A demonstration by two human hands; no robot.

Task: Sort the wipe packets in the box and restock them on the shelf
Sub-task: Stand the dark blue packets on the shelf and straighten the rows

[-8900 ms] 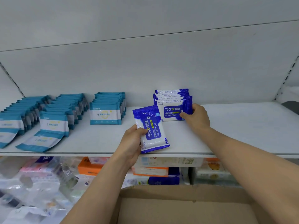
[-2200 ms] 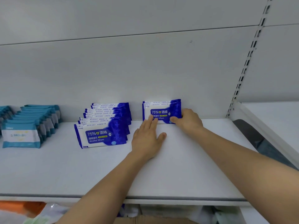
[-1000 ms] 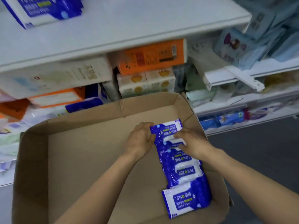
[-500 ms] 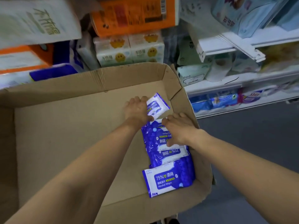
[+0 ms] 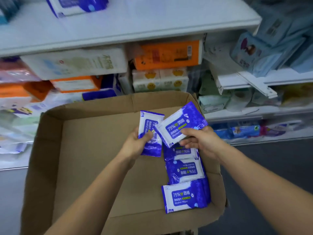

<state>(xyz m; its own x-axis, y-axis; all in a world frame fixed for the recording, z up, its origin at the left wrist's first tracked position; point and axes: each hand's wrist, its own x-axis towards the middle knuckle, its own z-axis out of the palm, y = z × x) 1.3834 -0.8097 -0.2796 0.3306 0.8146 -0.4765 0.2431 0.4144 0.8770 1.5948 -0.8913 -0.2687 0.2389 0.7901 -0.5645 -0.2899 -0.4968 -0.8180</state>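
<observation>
An open cardboard box (image 5: 84, 167) sits below me. My left hand (image 5: 135, 143) grips one blue-and-white alcohol wipe packet (image 5: 149, 122), held upright over the box. My right hand (image 5: 201, 139) holds a second packet (image 5: 181, 124), tilted and overlapping the first. Under my right hand, several more blue packets (image 5: 184, 172) lie in a row along the box's right side, the nearest one (image 5: 183, 197) face up. At the top, the white shelf (image 5: 152, 26) carries a blurred row of the same blue packets (image 5: 76, 5).
Below the white shelf stand orange boxes (image 5: 167, 55), white tissue packs (image 5: 76, 63) and yellow-printed packs (image 5: 159, 80). To the right a lower shelf unit (image 5: 254, 78) holds pale blue packages (image 5: 271, 48). Dark floor (image 5: 271, 167) lies right of the box.
Both hands have lifted out of the packet row, each now holding a packet raised above the box. The view has tilted up, so the top shelf shows again.
</observation>
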